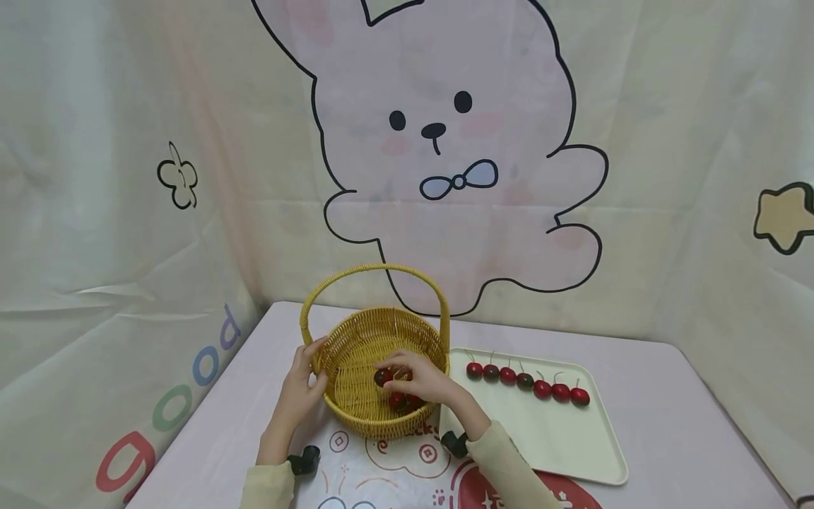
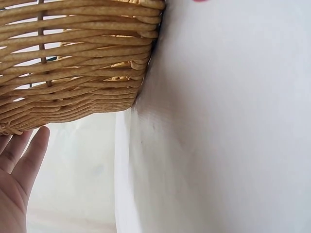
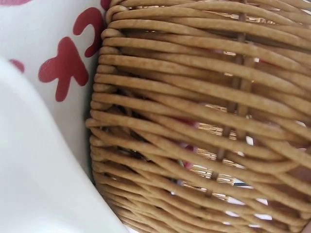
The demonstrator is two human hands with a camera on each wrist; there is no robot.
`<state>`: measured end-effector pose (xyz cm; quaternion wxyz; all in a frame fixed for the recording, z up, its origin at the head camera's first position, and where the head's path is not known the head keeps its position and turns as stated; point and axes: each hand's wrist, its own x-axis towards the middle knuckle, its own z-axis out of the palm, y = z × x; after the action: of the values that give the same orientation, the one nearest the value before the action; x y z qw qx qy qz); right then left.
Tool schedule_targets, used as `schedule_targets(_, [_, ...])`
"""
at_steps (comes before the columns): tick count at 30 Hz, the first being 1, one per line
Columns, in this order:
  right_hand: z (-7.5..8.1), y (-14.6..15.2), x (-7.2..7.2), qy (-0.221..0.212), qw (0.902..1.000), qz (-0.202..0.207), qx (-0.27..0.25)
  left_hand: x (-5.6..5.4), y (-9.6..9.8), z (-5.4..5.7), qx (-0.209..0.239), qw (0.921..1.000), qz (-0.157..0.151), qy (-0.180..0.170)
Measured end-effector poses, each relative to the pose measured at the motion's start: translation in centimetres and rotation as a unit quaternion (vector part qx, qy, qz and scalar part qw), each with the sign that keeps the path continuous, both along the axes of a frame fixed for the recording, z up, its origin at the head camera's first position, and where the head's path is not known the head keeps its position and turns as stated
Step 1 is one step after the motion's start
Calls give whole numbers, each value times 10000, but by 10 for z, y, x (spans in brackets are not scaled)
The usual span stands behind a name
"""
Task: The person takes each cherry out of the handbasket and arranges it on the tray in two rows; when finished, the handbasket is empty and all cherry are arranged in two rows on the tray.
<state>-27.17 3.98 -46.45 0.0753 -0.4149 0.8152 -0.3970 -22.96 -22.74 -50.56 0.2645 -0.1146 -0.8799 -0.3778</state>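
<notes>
A yellow woven basket point(image 1: 356, 417) with a tall arched handle stands on the table. My left hand point(image 1: 299, 385) holds its left rim beside the handle's foot, fingers and thumb at the edge; in the left wrist view, fingertips point(image 2: 43, 138) meet the rim. Inside the basket, my right hand point(image 1: 420, 378) pinches a dark red cherry point(image 1: 383, 377) between thumb and fingers. More red cherries point(image 1: 398, 401) lie below that hand, partly hidden by it. In the right wrist view the basket's woven side point(image 3: 194, 97) fills most of the picture, hiding the fingers.
Right of the basket, a cream tray point(image 1: 547, 438) bears a row of several stemmed cherries point(image 1: 507, 375) along its far side. My right forearm crosses the tray's near left corner. A printed mat point(image 1: 381, 488) lies in front, and a curtain point(image 1: 636, 283) hangs behind the table.
</notes>
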Motion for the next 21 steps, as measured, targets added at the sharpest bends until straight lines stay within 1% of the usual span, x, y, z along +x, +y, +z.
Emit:
schedule_targets(5, [-2,1,2,134,9996,-76,-216,1,1,-1,-3,10000,2,-46])
schedule_targets(10, [0,2,6,250,9991,-161,-316,1,1,0,-4,10000,-18,-30])
schedule_targets(16, [6,8,13,179,9973,-182,-689,1,0,1,84,9999,-22,-109])
schedule_targets(21, [8,15,17,74,9957,-265,-887,1,0,2,33,10000,-49,-17])
